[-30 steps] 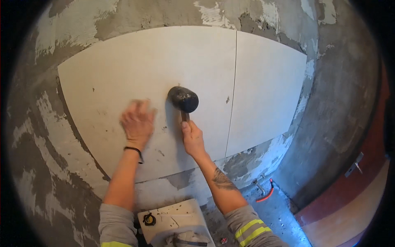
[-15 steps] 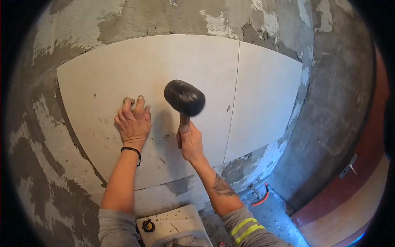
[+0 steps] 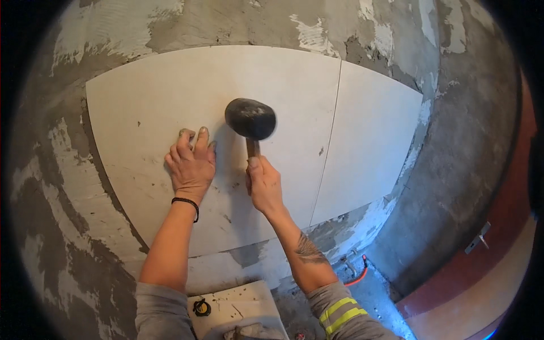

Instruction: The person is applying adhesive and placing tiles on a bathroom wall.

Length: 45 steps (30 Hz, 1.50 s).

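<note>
A large white tile (image 3: 272, 198) covers much of the mortar-streaked wall. A narrower white tile (image 3: 371, 136) sits to its right, with a thin joint between them. My left hand (image 3: 192, 167) rests on the large tile with its fingers spread and bent, holding nothing. In my right hand (image 3: 264, 184) is a rubber mallet (image 3: 250, 119) with a black head and wooden handle, its head up over the middle of the large tile. The mallet's shadow falls on the tile beside it. Whether the head touches the tile, I cannot tell.
Below stands a white-topped surface (image 3: 252, 294) carrying a black and yellow tape measure (image 3: 202, 307) and a greyish cloth-like thing (image 3: 258, 331). A red hose (image 3: 358, 276) bends near the floor at the right. Further right is a reddish door (image 3: 453, 277) with a metal handle.
The mallet head has moved up and slightly left, and looks nearer the tile. The left hand stays on the tile. The whole view has shifted a little.
</note>
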Each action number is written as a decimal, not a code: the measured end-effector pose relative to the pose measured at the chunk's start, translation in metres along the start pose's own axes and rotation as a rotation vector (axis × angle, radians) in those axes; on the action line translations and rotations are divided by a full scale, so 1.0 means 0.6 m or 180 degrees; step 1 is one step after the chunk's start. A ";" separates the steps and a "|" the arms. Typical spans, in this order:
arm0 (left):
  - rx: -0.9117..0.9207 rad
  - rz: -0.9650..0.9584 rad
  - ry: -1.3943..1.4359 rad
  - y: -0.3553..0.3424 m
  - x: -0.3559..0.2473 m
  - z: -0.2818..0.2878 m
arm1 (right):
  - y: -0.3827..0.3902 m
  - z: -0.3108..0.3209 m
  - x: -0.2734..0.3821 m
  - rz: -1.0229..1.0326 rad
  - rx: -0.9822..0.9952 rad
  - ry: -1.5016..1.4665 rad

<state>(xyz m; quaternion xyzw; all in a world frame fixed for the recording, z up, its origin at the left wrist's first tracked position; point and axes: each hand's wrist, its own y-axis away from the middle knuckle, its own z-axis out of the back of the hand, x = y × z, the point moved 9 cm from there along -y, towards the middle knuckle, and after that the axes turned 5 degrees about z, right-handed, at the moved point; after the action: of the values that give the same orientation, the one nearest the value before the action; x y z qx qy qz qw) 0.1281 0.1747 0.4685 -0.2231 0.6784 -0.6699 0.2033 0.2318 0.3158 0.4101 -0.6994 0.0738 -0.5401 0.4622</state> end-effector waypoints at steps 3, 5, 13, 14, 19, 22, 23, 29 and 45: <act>0.0173 -0.0046 -0.0081 0.005 0.004 0.002 | 0.007 -0.010 0.028 0.0472 -0.0008 -0.0248; 0.0040 -0.0043 0.0089 -0.003 -0.004 0.006 | -0.017 -0.007 0.035 0.0427 -0.0033 0.0238; 0.0125 0.0003 0.0207 -0.004 -0.014 -0.002 | -0.040 -0.010 0.012 0.0408 0.0040 0.0276; 0.0104 0.0037 0.0316 -0.005 -0.002 0.003 | -0.044 -0.022 0.015 0.0424 0.0130 0.0214; 0.0284 -0.0175 0.0838 -0.006 0.045 0.013 | -0.043 -0.013 0.015 0.0423 0.0061 0.0551; -0.0148 0.0516 0.0447 0.004 0.127 0.034 | -0.007 -0.059 0.051 0.0070 0.0288 0.0018; -0.0128 0.0559 0.0430 0.006 0.125 0.031 | -0.002 -0.067 0.053 0.0046 0.0329 0.0036; -0.0125 0.0504 0.0552 -0.007 0.112 0.032 | -0.019 -0.122 0.058 0.0092 0.0563 0.0172; -0.0040 0.0464 0.0217 -0.013 0.107 0.029 | 0.008 -0.101 0.012 0.0711 0.0175 0.0270</act>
<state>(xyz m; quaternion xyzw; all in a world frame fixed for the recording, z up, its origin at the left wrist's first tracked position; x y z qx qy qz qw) 0.0856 0.1236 0.4774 -0.1515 0.7035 -0.6562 0.2270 0.1865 0.2742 0.4111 -0.6504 0.1559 -0.5161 0.5350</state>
